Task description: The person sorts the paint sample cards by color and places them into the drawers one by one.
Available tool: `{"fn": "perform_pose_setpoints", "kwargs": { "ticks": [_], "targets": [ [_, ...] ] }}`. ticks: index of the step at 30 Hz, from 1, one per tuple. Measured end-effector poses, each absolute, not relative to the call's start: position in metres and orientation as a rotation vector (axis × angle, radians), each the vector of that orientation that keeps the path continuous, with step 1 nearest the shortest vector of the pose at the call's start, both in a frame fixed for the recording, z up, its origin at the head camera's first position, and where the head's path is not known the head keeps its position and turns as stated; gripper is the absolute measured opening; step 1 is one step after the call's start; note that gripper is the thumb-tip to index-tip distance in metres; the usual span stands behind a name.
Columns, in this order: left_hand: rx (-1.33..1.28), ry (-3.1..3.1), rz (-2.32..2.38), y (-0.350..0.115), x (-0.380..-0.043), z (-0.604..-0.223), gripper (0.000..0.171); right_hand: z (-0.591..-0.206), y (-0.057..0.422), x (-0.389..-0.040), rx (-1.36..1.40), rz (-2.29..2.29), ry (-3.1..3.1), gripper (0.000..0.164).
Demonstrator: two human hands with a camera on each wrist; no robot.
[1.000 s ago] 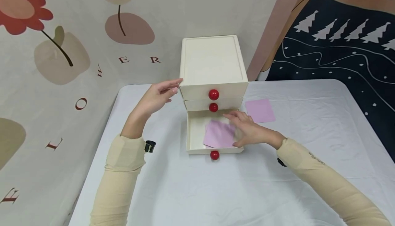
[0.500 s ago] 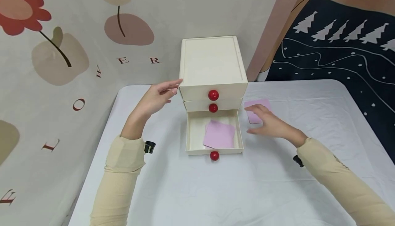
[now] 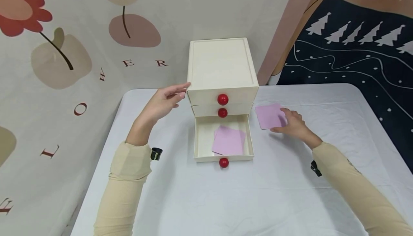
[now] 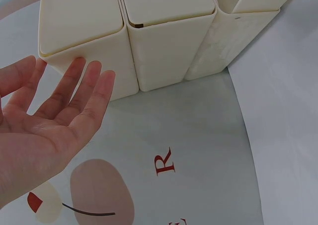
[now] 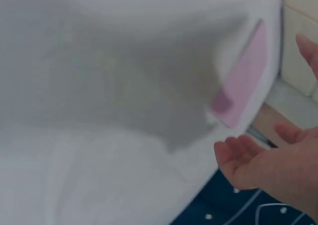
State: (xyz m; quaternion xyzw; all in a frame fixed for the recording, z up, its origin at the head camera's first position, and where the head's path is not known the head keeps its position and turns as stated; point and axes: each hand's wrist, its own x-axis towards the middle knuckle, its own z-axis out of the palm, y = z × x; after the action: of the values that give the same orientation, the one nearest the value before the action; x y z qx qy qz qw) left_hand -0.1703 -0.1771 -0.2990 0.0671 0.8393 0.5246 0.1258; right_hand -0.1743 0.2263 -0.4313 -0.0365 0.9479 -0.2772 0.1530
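A white drawer cabinet [image 3: 222, 64] with red knobs stands at the table's back. Its bottom drawer [image 3: 203, 146] is pulled out and holds pink paper squares [image 3: 229, 140], one lying askew over another. My left hand [image 3: 162, 101] touches the cabinet's upper left side with extended fingertips; in the left wrist view its palm and fingers [image 4: 92, 98] show beside the top drawer section. Right of the cabinet lies another pink paper square [image 3: 269, 116] on the cloth. Over its right edge my right hand [image 3: 295, 124] spreads thumb and fingers, holding nothing; in the right wrist view the paper [image 5: 243, 81] lies apart from the fingers.
A white cloth [image 3: 258, 200] covers the table. Behind it hangs a printed backdrop [image 3: 161, 21] with flowers and letters. At the right is a dark cloth [image 3: 355, 57] with white trees. The upper two drawers are closed.
My right hand has left the open drawer and moved right to the loose pink paper square. The left hand stays against the cabinet, and the papers in the drawer lie as before.
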Motion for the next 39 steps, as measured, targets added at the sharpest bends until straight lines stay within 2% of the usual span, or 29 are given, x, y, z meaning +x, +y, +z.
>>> {"fn": "perform_pose_setpoints", "kwargs": {
  "ticks": [5, 11, 28, 39],
  "targets": [
    [0.203, 2.451, 1.528, -0.177, -0.17, -0.298, 0.039, -0.448, 0.224, -0.179, 0.001, -0.778, 2.708, 0.101],
    [0.204, 2.445, 1.538, -0.178, -0.17, -0.298, 0.039, -0.457, 0.212, -0.183, 0.055, -0.724, 2.754, 0.1],
    [0.204, 2.456, 1.52, -0.177, -0.169, -0.298, 0.04, -0.462, 0.194, -0.183, 0.136, -0.631, 2.85, 0.093],
    [0.217, 2.454, 1.521, -0.177, -0.168, -0.297, 0.04, -0.459, 0.194, -0.182, 0.126, -0.619, 2.796, 0.096]
  ]
}}
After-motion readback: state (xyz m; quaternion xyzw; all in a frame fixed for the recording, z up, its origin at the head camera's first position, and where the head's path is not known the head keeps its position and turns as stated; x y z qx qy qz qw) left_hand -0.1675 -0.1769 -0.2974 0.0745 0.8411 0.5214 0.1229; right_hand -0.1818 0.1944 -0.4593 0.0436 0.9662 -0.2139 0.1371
